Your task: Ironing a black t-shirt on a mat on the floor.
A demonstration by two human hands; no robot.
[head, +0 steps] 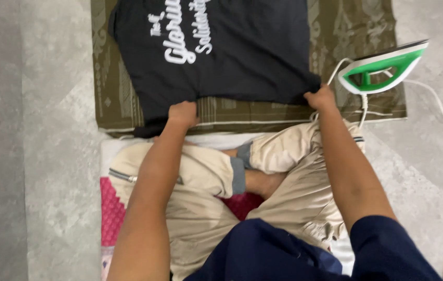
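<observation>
Head view: the black T-shirt [232, 52] lies spread on an olive patterned cloth [351, 26] on the floor. Left hand [183, 114] and right hand [320, 98] each have fingers closed on its near hem (one at either corner). A green-and-white iron [385, 66] stands just beside the right hand.
</observation>
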